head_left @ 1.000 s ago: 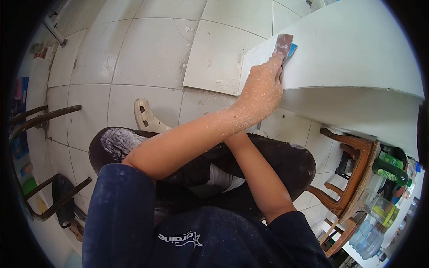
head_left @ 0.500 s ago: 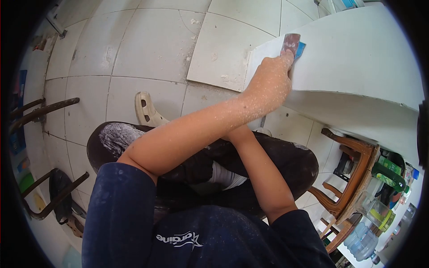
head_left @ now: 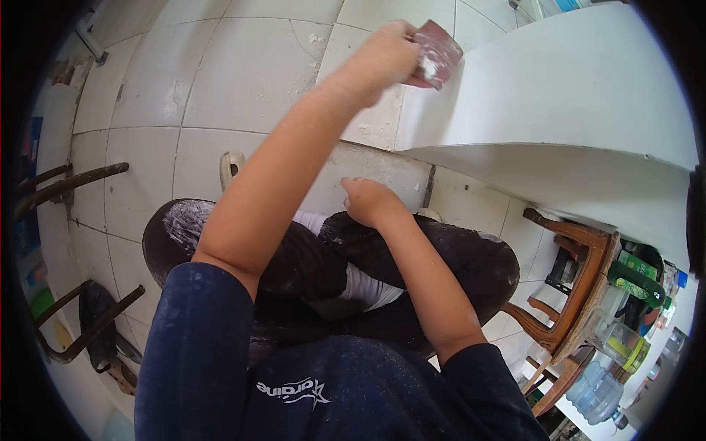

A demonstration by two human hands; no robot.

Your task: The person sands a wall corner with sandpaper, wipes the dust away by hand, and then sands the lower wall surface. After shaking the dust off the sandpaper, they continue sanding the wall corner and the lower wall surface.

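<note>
A piece of sandpaper [head_left: 439,55], dark reddish brown with white dust on it, is gripped in my left hand [head_left: 388,57]. It is held at the left end of the curved white panel [head_left: 559,88] and overlaps the panel's corner in this view. My right hand [head_left: 368,200] stays over my bent knee, its fingers loosely curled, with nothing showing in them. White dust marks my dark trousers [head_left: 301,268].
Pale floor tiles [head_left: 243,73] carry crumbs of white debris. At the right stands a wooden chair [head_left: 570,294], close to bottles and a clear water jug [head_left: 594,393]. Brown metal legs [head_left: 81,184] stick out from the left. A beige clog [head_left: 231,169] is on my foot.
My left hand has moved up and left with the sandpaper, off the panel's middle, and the dusty face now shows. My right hand, partly hidden before, is now in plain view.
</note>
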